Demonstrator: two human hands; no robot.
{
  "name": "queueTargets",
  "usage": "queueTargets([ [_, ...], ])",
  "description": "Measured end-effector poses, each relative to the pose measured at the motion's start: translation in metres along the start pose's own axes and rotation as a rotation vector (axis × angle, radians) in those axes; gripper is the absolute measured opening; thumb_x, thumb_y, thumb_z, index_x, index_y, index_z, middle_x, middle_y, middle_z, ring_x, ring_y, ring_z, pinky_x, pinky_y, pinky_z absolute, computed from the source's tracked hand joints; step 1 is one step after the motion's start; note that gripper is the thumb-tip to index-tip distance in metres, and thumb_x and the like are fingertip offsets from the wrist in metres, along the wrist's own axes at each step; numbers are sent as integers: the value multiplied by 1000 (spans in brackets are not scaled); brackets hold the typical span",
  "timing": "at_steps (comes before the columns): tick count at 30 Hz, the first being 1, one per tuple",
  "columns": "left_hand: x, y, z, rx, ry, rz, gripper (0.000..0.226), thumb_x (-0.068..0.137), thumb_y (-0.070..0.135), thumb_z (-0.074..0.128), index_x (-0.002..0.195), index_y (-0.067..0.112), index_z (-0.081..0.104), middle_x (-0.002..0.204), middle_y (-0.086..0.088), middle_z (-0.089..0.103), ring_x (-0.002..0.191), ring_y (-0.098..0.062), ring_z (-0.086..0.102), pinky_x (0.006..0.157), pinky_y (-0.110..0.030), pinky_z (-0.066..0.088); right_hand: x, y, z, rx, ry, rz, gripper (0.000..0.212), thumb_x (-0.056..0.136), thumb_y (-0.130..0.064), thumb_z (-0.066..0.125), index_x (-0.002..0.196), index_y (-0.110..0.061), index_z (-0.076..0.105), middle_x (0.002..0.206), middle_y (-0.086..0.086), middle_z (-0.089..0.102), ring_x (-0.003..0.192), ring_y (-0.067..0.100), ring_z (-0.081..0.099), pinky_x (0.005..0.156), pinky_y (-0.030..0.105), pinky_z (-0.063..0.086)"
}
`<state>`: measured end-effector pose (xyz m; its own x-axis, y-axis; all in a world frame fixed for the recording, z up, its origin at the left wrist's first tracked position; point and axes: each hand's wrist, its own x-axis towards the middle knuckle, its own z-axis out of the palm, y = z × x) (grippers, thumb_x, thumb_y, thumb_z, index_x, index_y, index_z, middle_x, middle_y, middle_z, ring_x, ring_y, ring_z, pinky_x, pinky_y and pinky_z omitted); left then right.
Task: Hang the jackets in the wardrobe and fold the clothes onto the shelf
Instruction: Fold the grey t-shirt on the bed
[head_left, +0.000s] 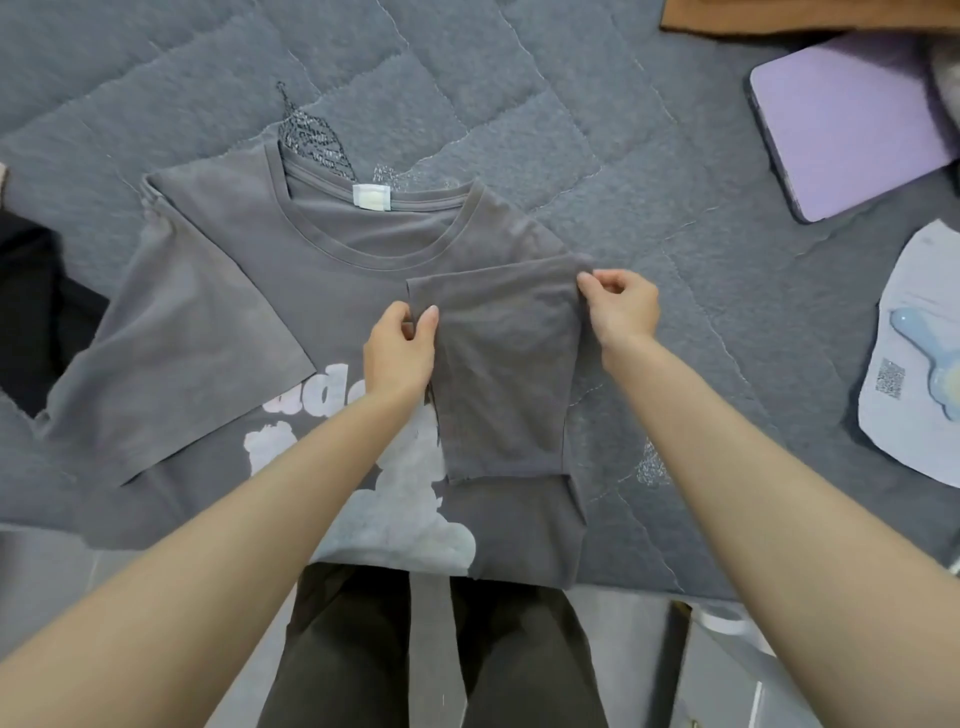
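Grey T-shirt, soft matte knit, flat and face-up on a quilted grey cover with a fuzzy nap and wavy stitch lines. Ribbed round collar with a small white label at the far end, hem at the near edge of the cover. Long axis straight away from the person, neck pointing away. White, slightly cracked print of letters and a cloud-like figure on the chest, partly hidden by the forearms.

Right side of the shirt folded inward. Folded sleeve laid over it as a tapering panel, long side parallel to the shirt's axis. Other sleeve spread flat and wide to the left.

Left hand: thumb and forefinger pinching the panel's left edge near its upper corner. Right hand: fingers curled in, tips pinching the panel's upper right corner.

Around:
- Black garment at the left border, beside the spread sleeve.
- Lilac flat case with rounded corners, far right, well apart from the shirt.
- Pale blue packet with a QR code and a glossy blue shape, at the right edge.
- Brown strip at the top right, material unclear.
- Dark trousers below the hem.
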<state>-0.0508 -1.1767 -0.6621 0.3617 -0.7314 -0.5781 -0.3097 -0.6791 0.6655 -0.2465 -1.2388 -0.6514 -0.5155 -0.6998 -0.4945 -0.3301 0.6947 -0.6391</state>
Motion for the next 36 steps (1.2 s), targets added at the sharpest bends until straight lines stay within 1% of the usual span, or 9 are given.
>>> queueTargets([
  [5,7,-6,-12,24,2,-16,26,95,32,56,78,15,45,68,3,50,70,-23,52,67,-34,44,-4,-9,9,-82,12,-115,7,86,-18,66,88,-22,62,84,-5,63,83,18,64,76,27,49],
  [9,10,-1,-28,35,87,69,7,95,19,54,101,18,51,96,0,61,83,-14,56,74,-23,39,-18,-8,8,-244,58,-374,30,81,-6,65,105,-17,50,107,-1,44,71,-4,46,67,14,34],
  [12,17,2,-54,166,130,302,29,98,7,43,125,14,52,122,-7,52,108,-16,50,89,-16,31,-30,-19,10,-354,-86,-560,39,77,-7,68,112,-17,52,107,-2,37,72,1,45,76,28,46],
  [15,29,2,-86,394,109,439,62,86,-14,40,141,13,42,142,-8,40,129,-25,37,105,-28,29,-34,-33,23,-456,-282,-541,59,78,-8,71,131,-19,47,123,2,35,85,18,54,86,38,50],
  [18,48,3,-115,653,78,471,91,69,-22,43,150,16,27,156,-9,20,141,-30,20,112,-42,26,-31,-46,43,-457,-378,-454,81,79,-14,76,146,-18,31,140,3,27,95,24,59,93,40,49],
  [24,109,18,-152,1045,-2,387,103,77,-15,50,153,32,0,160,-15,-3,146,-37,0,115,-54,5,-16,-56,69,-550,-496,-421,131,61,-13,89,154,-22,-3,155,5,2,128,25,42,105,35,41],
  [27,127,20,-164,1213,-46,369,104,79,-12,53,151,29,-11,158,-21,0,145,-41,2,116,-56,3,-14,-54,74,-500,-399,-410,117,58,-10,89,149,-14,17,137,9,23,108,29,52,98,38,45],
  [30,130,20,-169,1274,-41,411,104,77,-6,59,152,16,-11,143,-22,24,134,-37,23,115,-56,1,-18,-50,75,-596,-315,-438,80,60,-16,88,123,-13,39,124,10,41,110,30,50,85,39,45],
  [36,122,13,-189,1366,-54,662,68,78,-2,49,141,9,28,108,-13,65,111,-32,52,113,-36,11,-32,-52,74,-852,-210,-478,32,71,-25,78,80,-16,49,98,9,64,100,33,57,68,36,39],
])
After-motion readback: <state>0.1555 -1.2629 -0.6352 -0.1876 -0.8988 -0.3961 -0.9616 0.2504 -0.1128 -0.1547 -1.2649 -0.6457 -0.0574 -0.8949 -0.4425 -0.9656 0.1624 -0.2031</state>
